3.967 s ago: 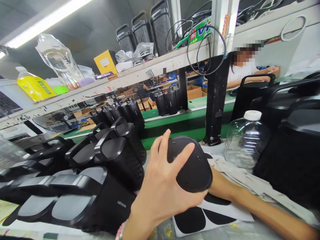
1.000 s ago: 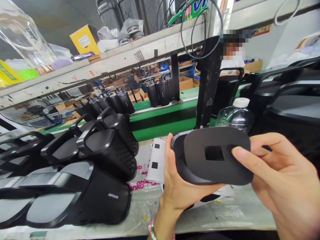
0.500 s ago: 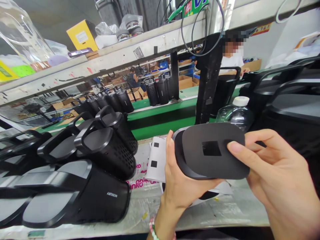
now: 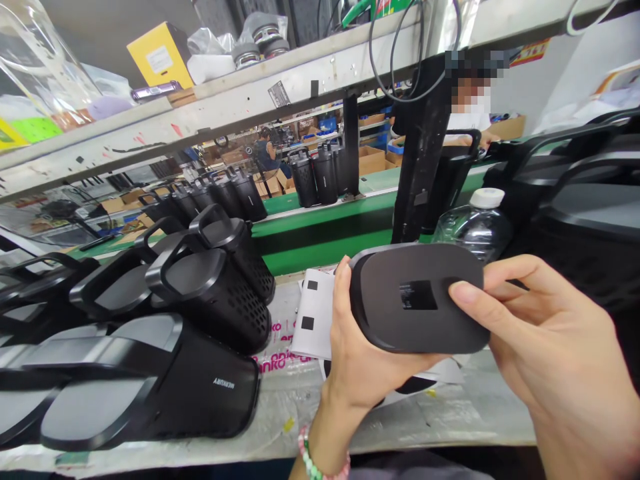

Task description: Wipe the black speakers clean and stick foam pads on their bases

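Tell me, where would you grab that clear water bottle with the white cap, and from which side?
Probably by the neck under the white cap, from above. The water bottle stands upright; the black oval part held by the left hand and right hand hides its lower body, and a black post and large speakers crowd its sides.

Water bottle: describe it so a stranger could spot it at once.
Find the green conveyor, then the black post at its near edge. Right of the post's foot stands the water bottle: clear and white-capped, while its neighbours are black speakers.
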A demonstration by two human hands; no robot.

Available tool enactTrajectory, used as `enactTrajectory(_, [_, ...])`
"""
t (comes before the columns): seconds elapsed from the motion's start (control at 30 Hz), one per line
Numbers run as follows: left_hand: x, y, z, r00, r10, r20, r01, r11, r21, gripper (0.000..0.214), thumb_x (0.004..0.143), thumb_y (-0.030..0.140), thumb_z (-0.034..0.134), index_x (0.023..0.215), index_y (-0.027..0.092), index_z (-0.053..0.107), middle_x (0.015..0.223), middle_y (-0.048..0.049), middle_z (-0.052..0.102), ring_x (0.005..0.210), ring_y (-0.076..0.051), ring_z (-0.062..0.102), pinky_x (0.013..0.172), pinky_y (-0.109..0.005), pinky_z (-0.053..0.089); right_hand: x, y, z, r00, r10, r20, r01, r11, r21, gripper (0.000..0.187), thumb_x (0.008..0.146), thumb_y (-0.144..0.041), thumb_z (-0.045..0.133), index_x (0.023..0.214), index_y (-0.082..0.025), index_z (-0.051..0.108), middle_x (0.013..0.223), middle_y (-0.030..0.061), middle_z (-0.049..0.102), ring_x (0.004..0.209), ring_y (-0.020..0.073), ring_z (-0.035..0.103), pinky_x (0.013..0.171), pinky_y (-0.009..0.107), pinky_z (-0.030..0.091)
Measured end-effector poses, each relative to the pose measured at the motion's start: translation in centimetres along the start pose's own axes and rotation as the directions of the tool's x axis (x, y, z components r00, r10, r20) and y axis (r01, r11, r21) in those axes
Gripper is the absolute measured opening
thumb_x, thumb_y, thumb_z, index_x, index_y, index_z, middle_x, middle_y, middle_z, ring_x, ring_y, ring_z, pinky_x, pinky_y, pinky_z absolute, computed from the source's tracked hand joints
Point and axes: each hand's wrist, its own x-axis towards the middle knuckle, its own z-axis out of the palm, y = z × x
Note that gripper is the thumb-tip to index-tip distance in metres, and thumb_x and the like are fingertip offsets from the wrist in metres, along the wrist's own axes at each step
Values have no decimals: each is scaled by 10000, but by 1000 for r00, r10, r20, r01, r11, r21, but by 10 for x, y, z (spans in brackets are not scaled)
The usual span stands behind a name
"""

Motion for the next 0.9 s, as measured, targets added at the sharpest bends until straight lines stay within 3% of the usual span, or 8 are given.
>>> enactTrajectory(0.1, [0, 1, -1, 999, -39, 22, 40, 999, -14, 1397, 453, 429, 975, 1562, 289, 137, 1526, -134, 462, 1311, -335, 567, 1013, -469, 573, 0, 0, 0, 1000, 7, 1, -7, 1000, 4, 358, 624, -371, 901, 729, -221, 594, 636, -33, 625, 556, 87, 585, 531, 135, 493])
enactTrajectory(0.67, [4, 5, 5, 998, -57, 32, 58, 998, -22, 1360, 468, 349, 976, 1543, 295, 145, 1520, -168, 447, 1328, -392, 538, 1063, -604, 506, 0, 4, -4, 1000, -2, -17, 2, 1000, -25, 351, 620, -360, 905, 748, -217, 611, 660, -16, 642, 565, 110, 584, 517, 166, 491])
enactTrajectory(0.9, [3, 6, 6, 998, -57, 31, 58, 998, -34, 1358, 480, 364, 975, 1546, 293, 137, 1518, -172, 449, 1327, -389, 540, 1054, -587, 520, -2, 5, -6, 999, -31, -23, 30, 998, -53, 340, 631, -359, 900, 760, -221, 617, 697, -24, 648, 591, 104, 598, 544, 158, 503])
